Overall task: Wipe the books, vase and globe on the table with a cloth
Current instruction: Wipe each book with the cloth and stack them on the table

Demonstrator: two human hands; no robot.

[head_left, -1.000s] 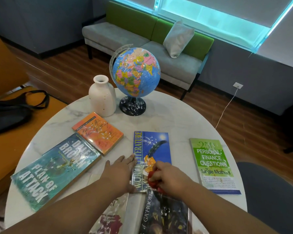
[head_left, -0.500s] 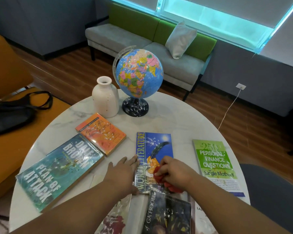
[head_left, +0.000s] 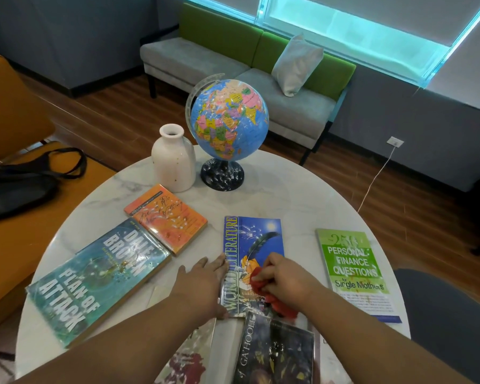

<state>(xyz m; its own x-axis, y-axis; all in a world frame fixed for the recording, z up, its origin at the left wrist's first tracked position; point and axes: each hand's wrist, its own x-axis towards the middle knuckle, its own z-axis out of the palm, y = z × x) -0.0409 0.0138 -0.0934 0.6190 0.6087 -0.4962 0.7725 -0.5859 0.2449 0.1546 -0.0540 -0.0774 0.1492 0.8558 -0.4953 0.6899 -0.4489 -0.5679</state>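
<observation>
On the round marble table (head_left: 283,195) lie several books. My right hand (head_left: 287,281) grips a red cloth (head_left: 261,281) and presses it on the blue World Literature book (head_left: 257,239). My left hand (head_left: 200,286) lies flat, fingers apart, against that book's left edge. A teal Plan of Attack book (head_left: 94,278) and an orange book (head_left: 165,217) lie to the left, a green finance book (head_left: 352,264) to the right, a dark book (head_left: 275,353) near me. A white vase (head_left: 173,159) and a globe (head_left: 229,120) stand at the far side.
Another book (head_left: 189,358) lies partly under my left forearm at the near edge. An orange seat with a black bag (head_left: 17,187) stands left of the table. A grey-green sofa (head_left: 233,67) with a cushion is behind, a dark chair (head_left: 449,328) at the right.
My right hand with the red cloth has slid a little up the blue book's cover. My left hand stays pressed at the book's left edge.
</observation>
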